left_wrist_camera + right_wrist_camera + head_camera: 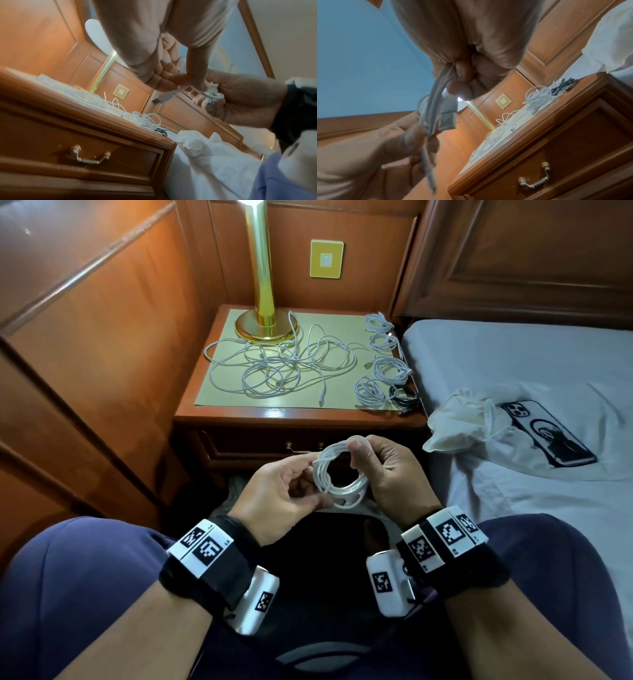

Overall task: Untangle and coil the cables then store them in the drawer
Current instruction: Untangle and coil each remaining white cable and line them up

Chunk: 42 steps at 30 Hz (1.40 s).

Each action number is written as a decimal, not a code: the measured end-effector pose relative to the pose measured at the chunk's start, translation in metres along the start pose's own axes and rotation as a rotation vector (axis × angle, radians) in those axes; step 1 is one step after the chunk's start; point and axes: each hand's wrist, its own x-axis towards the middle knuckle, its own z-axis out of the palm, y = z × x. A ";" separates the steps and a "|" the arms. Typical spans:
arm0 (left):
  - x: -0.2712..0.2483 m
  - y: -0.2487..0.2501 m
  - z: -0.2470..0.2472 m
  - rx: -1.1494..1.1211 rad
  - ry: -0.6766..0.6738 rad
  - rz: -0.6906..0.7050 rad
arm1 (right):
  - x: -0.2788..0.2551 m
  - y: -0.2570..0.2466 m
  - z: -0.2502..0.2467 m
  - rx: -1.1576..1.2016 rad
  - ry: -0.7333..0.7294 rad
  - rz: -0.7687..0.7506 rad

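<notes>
A white cable (337,474) wound into a small coil hangs between both hands, above my lap and in front of the nightstand. My right hand (368,463) grips the coil's right side, thumb on top. My left hand (310,486) pinches its left side; in the left wrist view the cable's free plug end (163,96) sticks out of those fingers. A tangle of white cables (281,364) lies on the nightstand top. Several finished white coils (388,369) and a black coil (404,397) sit along its right edge. The drawer (260,446) below is closed, its handle (89,155) hanging down.
A gold lamp (262,285) stands at the back of the nightstand (294,416). The bed (513,364) lies to the right, with a white pouch (459,422) and a phone (548,433) on the sheet. Wood panelling closes off the left side.
</notes>
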 end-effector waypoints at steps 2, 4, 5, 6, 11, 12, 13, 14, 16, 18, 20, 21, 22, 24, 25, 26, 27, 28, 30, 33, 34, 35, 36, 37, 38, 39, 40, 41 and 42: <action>0.000 0.000 -0.004 0.059 0.016 0.027 | 0.001 -0.004 0.001 0.015 -0.015 -0.009; 0.003 0.002 -0.008 0.112 0.060 0.054 | 0.005 -0.012 0.003 0.046 -0.028 -0.014; 0.006 0.004 -0.010 0.131 0.095 0.055 | 0.008 -0.014 0.004 0.065 -0.031 -0.017; 0.010 0.006 -0.012 0.128 0.134 0.041 | 0.012 -0.016 0.005 0.082 -0.030 -0.022; 0.046 0.020 -0.015 -0.056 0.325 -0.048 | 0.042 -0.025 0.002 0.149 -0.026 -0.055; 0.056 0.023 -0.013 -0.103 0.341 -0.064 | 0.050 -0.028 -0.001 0.142 -0.016 -0.057; 0.066 0.026 -0.010 -0.150 0.337 -0.077 | 0.059 -0.029 -0.005 0.120 -0.001 -0.065; 0.077 0.028 -0.006 -0.195 0.323 -0.092 | 0.069 -0.028 -0.009 0.083 0.016 -0.078; 0.100 0.030 0.002 -0.307 0.301 -0.143 | 0.088 -0.020 -0.019 0.014 0.051 -0.101; 0.123 0.032 0.009 -0.418 0.270 -0.205 | 0.103 -0.002 -0.031 -0.007 0.101 -0.109; 0.144 0.030 0.019 -0.418 0.190 -0.221 | 0.112 0.019 -0.040 -0.046 0.146 -0.114; 0.155 0.025 0.024 -0.383 0.169 -0.227 | 0.115 0.028 -0.043 -0.070 0.161 -0.116; 0.165 0.020 0.028 -0.352 0.168 -0.242 | 0.118 0.036 -0.046 -0.090 0.173 -0.112; 0.185 0.010 0.035 -0.330 0.177 -0.282 | 0.127 0.051 -0.052 -0.146 0.190 -0.097; 0.193 0.006 0.037 -0.342 0.164 -0.308 | 0.133 0.058 -0.057 -0.196 0.195 -0.099; 0.200 0.004 0.039 -0.368 0.144 -0.339 | 0.141 0.066 -0.061 -0.259 0.209 -0.111; 0.207 0.002 0.040 -0.405 0.130 -0.362 | 0.148 0.074 -0.065 -0.317 0.226 -0.127; 0.213 -0.001 0.041 -0.438 0.124 -0.379 | 0.154 0.080 -0.068 -0.351 0.249 -0.131; 0.224 -0.005 0.043 -0.480 0.123 -0.403 | 0.164 0.089 -0.068 -0.370 0.290 -0.125; 0.237 -0.014 0.040 -0.560 0.064 -0.440 | 0.174 0.095 -0.068 -0.393 0.317 -0.092; 0.240 -0.016 0.037 -0.591 0.022 -0.446 | 0.176 0.095 -0.069 -0.389 0.320 -0.070; 0.241 -0.016 0.034 -0.624 -0.024 -0.443 | 0.178 0.095 -0.070 -0.384 0.319 -0.044; 0.242 -0.015 0.031 -0.656 -0.075 -0.430 | 0.179 0.093 -0.072 -0.380 0.312 -0.024; 0.241 -0.015 0.028 -0.695 -0.119 -0.412 | 0.178 0.091 -0.072 -0.377 0.303 -0.015; 0.240 -0.013 0.026 -0.732 -0.155 -0.390 | 0.178 0.088 -0.073 -0.371 0.295 -0.015; 0.238 -0.011 0.024 -0.756 -0.180 -0.365 | 0.176 0.085 -0.073 -0.366 0.292 -0.019; 0.237 -0.009 0.024 -0.761 -0.194 -0.340 | 0.175 0.082 -0.074 -0.361 0.292 -0.020; 0.236 -0.007 0.024 -0.760 -0.198 -0.316 | 0.174 0.080 -0.075 -0.358 0.295 -0.017; 0.235 -0.006 0.026 -0.763 -0.198 -0.290 | 0.173 0.079 -0.077 -0.354 0.300 -0.007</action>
